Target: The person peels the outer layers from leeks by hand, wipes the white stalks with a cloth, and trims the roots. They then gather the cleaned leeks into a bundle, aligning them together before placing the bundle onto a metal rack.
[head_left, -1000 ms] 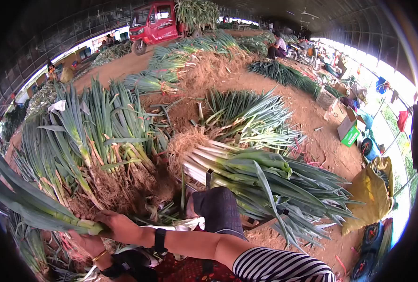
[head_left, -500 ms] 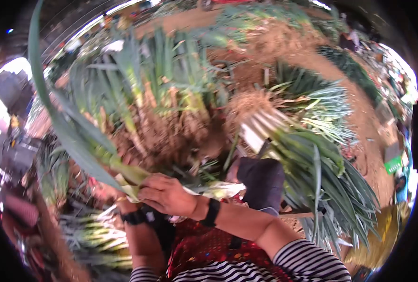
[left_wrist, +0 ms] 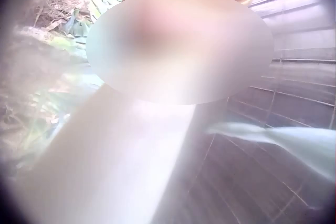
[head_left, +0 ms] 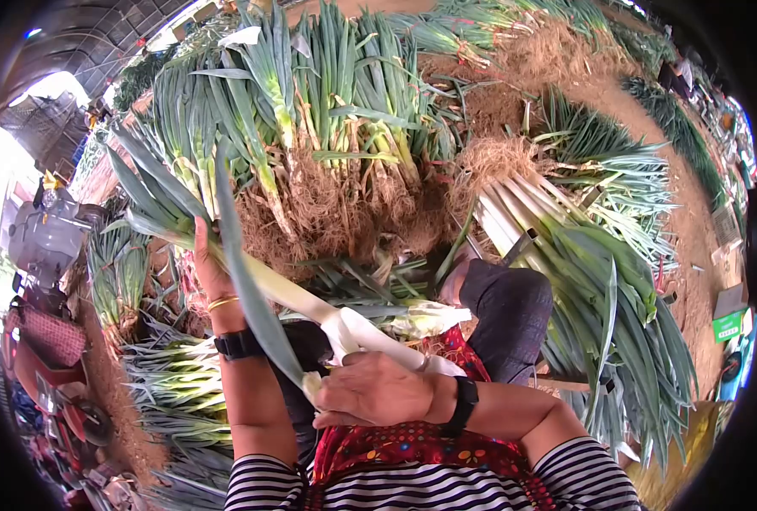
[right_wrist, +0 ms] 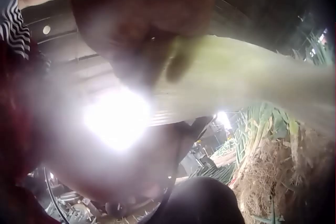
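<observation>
A leek [head_left: 289,292] lies slantwise over the person's lap, its green leaves up to the left and its pale shank down to the right. The left hand [head_left: 212,277] grips it just below the leaves, thumb pointing up. A long outer leaf [head_left: 259,289] hangs stripped away from the shank, its pale base between the fingers of the right hand [head_left: 377,390], which is close to the lap. In the right wrist view a pale leaf base [right_wrist: 210,77] runs out from the fingers. The left wrist view is mostly blurred, with the white shank [left_wrist: 121,155] large in front.
Rooted leeks [head_left: 310,128] stand bundled ahead. At the right, cleaned leeks [head_left: 583,264] lie on a metal-framed rack beside the knee [head_left: 510,311]. More leeks [head_left: 178,383] lie at the left, near a red motor vehicle [head_left: 55,366]. A yellow sack [head_left: 681,451] is at the lower right.
The hands, close together at the leek earlier, are now apart. The right hand has moved down toward the lap with the leaf, baring the white shank. The head view has swung left and down.
</observation>
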`<state>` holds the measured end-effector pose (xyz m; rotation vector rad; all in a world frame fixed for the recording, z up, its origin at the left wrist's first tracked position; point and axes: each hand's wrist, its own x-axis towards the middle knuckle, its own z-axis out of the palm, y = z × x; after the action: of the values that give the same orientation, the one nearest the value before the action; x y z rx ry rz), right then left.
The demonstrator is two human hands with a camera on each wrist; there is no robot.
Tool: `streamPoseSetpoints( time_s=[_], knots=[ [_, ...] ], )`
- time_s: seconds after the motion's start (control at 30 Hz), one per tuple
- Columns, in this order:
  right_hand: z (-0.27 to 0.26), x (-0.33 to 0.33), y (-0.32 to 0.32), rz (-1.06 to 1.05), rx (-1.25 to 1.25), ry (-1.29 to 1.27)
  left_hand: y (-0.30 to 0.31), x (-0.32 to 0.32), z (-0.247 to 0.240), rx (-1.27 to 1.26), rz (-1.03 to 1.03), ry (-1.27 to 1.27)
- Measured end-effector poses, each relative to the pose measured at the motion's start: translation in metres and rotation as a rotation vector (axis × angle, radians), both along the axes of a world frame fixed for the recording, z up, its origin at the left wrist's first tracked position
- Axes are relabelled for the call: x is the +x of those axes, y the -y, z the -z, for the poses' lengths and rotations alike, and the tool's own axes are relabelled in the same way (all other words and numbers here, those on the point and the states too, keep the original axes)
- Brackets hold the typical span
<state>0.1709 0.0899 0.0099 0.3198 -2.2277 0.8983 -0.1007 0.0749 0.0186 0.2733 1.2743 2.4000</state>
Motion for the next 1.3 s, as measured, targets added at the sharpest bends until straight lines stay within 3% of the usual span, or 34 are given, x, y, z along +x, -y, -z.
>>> streamPoseSetpoints(
  time_s=[0.1,0.23,0.33,0.43,0.53,0.9,0.97,1.07,1.23,1.3],
  knots=[
    [0.000,0.008,-0.003,-0.039,0.011,-0.035,0.004,-0.009,0.006,-0.026,0.092,0.052],
    [0.002,0.032,0.004,-0.016,0.062,-0.039,0.007,-0.008,0.005,-0.087,0.005,0.113],
    [0.012,0.051,0.003,-0.089,-0.043,0.012,0.017,-0.058,0.038,-0.048,-0.092,0.073],
    [0.019,0.068,-0.007,-0.106,-0.106,0.068,0.027,-0.070,0.033,0.006,-0.193,0.045],
    [0.017,0.084,-0.021,-0.140,-0.296,0.128,0.043,-0.078,0.022,0.049,-0.088,0.097],
    [-0.028,0.092,-0.020,-0.385,-0.326,0.075,0.040,-0.092,0.021,0.019,-0.025,0.202],
    [-0.032,0.093,-0.019,-0.395,-0.359,0.071,0.040,-0.117,0.044,0.034,-0.014,0.166],
    [-0.033,0.097,-0.023,-0.427,-0.431,0.077,0.040,-0.124,0.058,-0.004,0.002,0.187],
    [-0.031,0.104,-0.026,-0.458,-0.759,0.044,0.032,-0.111,0.054,-0.022,-0.038,0.181],
    [-0.036,0.106,-0.030,-0.471,-0.759,0.072,0.032,-0.112,0.055,-0.041,-0.093,0.135]
  ],
)
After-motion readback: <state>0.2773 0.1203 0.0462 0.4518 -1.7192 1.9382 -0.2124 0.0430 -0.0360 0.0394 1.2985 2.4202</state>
